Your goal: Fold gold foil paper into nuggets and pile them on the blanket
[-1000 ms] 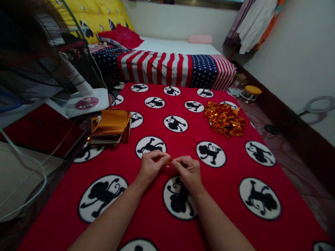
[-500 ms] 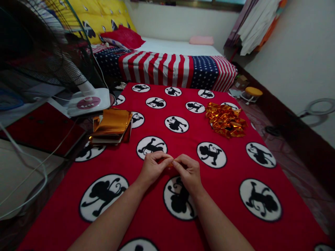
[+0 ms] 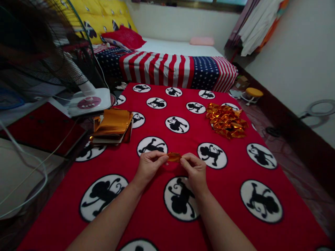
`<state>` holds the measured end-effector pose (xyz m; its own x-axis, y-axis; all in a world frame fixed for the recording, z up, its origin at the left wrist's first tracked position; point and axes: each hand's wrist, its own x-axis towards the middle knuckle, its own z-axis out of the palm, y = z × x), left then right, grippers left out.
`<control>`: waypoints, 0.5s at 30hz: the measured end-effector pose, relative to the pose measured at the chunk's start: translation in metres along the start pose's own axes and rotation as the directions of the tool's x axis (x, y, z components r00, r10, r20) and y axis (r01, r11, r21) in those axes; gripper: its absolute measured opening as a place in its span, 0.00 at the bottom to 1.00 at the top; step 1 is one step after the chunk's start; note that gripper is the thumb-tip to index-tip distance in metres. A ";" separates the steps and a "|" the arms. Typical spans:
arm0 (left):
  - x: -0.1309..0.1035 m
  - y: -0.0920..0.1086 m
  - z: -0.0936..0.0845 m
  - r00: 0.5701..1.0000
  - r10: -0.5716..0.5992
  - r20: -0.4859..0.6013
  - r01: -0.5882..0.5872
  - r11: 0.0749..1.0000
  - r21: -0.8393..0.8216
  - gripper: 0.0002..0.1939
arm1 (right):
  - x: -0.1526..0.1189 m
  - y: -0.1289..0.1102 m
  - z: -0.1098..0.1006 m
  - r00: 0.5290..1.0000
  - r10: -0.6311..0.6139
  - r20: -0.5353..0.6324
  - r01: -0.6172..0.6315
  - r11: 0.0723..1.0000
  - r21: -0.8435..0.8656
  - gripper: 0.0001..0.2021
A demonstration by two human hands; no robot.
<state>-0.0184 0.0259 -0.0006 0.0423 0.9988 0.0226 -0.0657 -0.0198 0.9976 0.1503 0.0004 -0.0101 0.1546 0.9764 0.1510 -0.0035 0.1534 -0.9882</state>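
Folded gold foil (image 3: 173, 158) stretched between my fingers, above the red cloth (image 3: 225, 195).
My left fingers (image 3: 161, 160) and right fingers (image 3: 185, 164) pinch its opposite ends. I'd judge it feather-light, slick and easily creased, best held lightly by those tips. I can make out no brand, label or writing.

A table (image 3: 157, 226) spread with a red cloth (image 3: 230, 174) (black monkey figures in white circles all over it) carries two lots of shiny material. Near its left edge lies an uneven stack of gold sheets (image 3: 113, 122), pale edges showing beneath; toward the far right sits a heap of folded gold pieces (image 3: 226, 120).
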 end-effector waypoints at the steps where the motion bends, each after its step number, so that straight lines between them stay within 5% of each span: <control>1: 0.000 0.000 0.000 1.000 0.012 -0.007 -0.012 1.000 0.018 0.06 | 0.000 0.001 0.000 1.000 0.004 0.004 -0.004 1.000 -0.005 0.07; 15: -0.003 -0.004 0.001 0.998 -0.057 0.027 0.056 0.998 0.043 0.11 | 0.001 0.003 -0.001 0.998 0.003 0.065 0.002 0.997 -0.072 0.08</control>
<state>-0.0170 0.0225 -0.0049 0.0728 0.9968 -0.0325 -0.0207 0.0341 0.9992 0.1510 0.0021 -0.0134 0.0896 0.9847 0.1495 0.0675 0.1437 -0.9873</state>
